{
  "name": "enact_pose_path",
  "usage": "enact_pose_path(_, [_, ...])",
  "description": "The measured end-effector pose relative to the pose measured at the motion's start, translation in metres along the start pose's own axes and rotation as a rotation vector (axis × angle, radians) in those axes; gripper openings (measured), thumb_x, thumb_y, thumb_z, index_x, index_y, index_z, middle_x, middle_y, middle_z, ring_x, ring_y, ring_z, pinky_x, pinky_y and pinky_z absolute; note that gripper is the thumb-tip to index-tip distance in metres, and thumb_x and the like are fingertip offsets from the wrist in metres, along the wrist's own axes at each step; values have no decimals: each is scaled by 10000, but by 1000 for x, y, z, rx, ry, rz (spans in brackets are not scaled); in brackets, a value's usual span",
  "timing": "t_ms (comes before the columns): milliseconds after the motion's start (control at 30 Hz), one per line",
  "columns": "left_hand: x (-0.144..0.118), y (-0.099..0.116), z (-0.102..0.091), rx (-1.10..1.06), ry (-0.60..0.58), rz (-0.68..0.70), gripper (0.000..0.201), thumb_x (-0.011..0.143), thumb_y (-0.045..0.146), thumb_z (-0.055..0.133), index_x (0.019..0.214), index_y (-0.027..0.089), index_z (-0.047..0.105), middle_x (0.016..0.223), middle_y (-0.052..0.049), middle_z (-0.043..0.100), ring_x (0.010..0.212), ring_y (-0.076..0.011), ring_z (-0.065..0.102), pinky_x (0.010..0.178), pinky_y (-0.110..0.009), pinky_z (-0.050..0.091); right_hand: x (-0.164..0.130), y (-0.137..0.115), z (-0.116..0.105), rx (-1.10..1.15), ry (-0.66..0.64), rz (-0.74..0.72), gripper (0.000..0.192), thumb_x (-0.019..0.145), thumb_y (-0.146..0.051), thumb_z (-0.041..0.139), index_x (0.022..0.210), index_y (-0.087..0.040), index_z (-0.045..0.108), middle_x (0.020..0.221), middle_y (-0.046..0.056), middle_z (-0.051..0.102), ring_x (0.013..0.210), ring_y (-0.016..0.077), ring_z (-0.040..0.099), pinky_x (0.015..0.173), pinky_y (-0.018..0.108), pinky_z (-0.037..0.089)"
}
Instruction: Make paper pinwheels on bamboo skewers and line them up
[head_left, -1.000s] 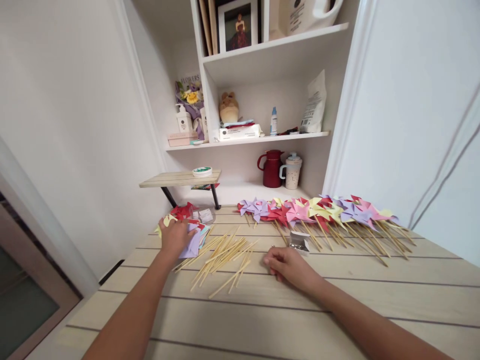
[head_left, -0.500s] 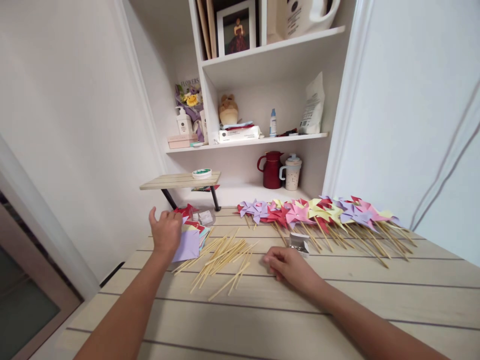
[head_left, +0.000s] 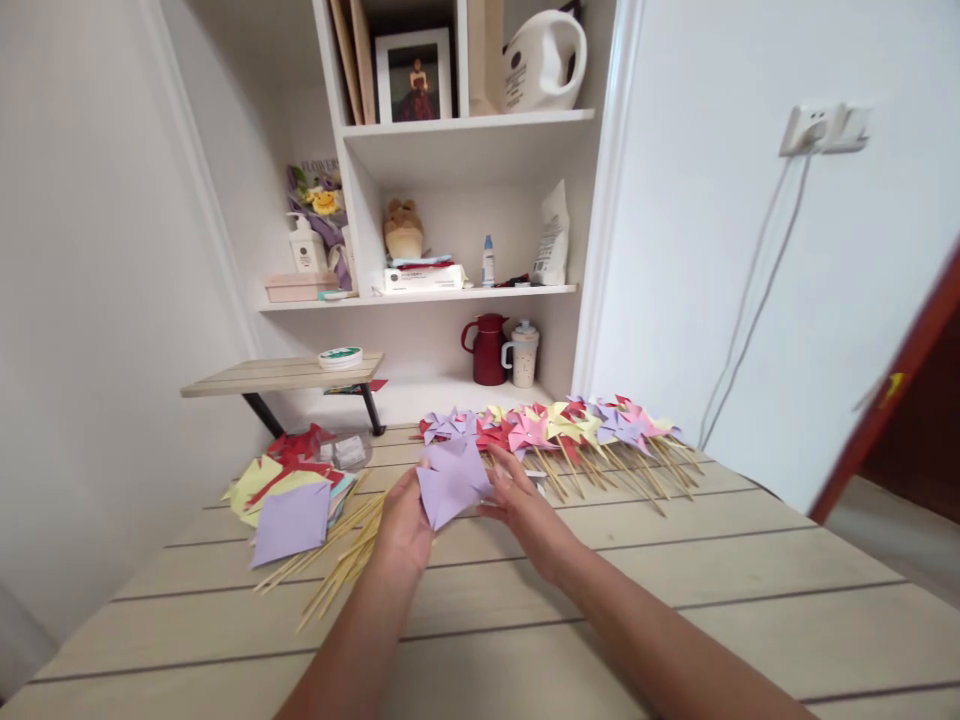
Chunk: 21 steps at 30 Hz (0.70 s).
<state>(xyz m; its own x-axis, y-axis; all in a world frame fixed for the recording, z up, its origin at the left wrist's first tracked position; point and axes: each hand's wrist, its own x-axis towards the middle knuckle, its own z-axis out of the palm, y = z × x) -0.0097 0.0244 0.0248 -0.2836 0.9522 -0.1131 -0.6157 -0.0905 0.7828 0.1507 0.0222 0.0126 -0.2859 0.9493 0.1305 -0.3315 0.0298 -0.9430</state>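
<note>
A purple paper square with cuts running in from its corners is held up above the table, its left edge gripped by my left hand. My right hand is at the paper's right edge, thumb and fingers apart around the corner; whether it touches the paper I cannot tell. Another purple sheet lies on the left, over yellow and red paper pieces. Thin wooden sticks lie in a loose pile, partly hidden behind my left hand and forearm.
Finished paper pinwheels on sticks lie in a row along the back right. A small raised shelf stands at the back left, with a clear container near its leg. A red jug and a lidded cup stand behind.
My left hand has come from the paper pile to the middle, bringing a purple paper square. My right hand now meets it there. The view has turned right.
</note>
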Motion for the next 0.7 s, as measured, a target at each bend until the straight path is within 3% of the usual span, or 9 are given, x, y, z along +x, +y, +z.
enact_pose_path(100, [-7,-26,3,-47,-59,-102,99,843,198,673,923,143,693,789,-58,761,675,-164,704,712,-297,582,4,-2,-4,-32,76,-3,768,672,-459,824,1338,-271,490,1069,57,727,988,230,661,821,337,504])
enact_pose_path(200, [-9,-34,1,-30,-99,-146,163,833,230,696,963,132,697,807,-69,768,671,-180,709,736,-334,586,6,-3,-5,-116,127,18,515,593,-375,844,1034,-184,657,785,27,707,680,166,605,588,256,444])
enact_pose_path(300, [-11,-32,-3,-7,-145,-171,210,828,248,709,1000,128,704,875,-86,780,746,-213,729,803,-368,579,6,-5,-4,-186,114,34,337,605,-398,817,793,-150,686,622,5,627,518,109,469,454,225,318])
enact_pose_path(467, [-18,-24,-6,-80,-362,-192,513,922,548,547,1186,130,681,1171,-154,735,1139,-296,661,1020,-428,485,5,-5,-5,-174,178,-71,376,674,-511,767,734,-161,647,544,-29,512,478,98,391,405,217,242])
enact_pose_path(567, [-19,-21,-7,-72,-423,-175,721,897,703,407,1241,124,662,1269,-179,686,1254,-313,586,1081,-443,430,6,-4,-8,-182,215,-141,406,698,-557,739,683,-180,590,539,-45,457,484,99,368,413,219,252])
enact_pose_path(633, [-20,-20,-7,-16,-430,-173,761,879,736,387,1236,126,669,1276,-183,682,1267,-314,575,1085,-443,423,8,-3,-11,-212,227,-167,428,715,-585,716,663,-189,565,534,-53,422,485,101,352,419,223,260])
enact_pose_path(700, [-21,-20,-9,49,-434,-153,671,877,679,500,1217,130,681,1262,-176,690,1255,-315,583,1077,-439,428,8,-3,-13,-246,225,-184,448,734,-607,691,641,-194,543,538,-54,403,491,104,351,423,227,266])
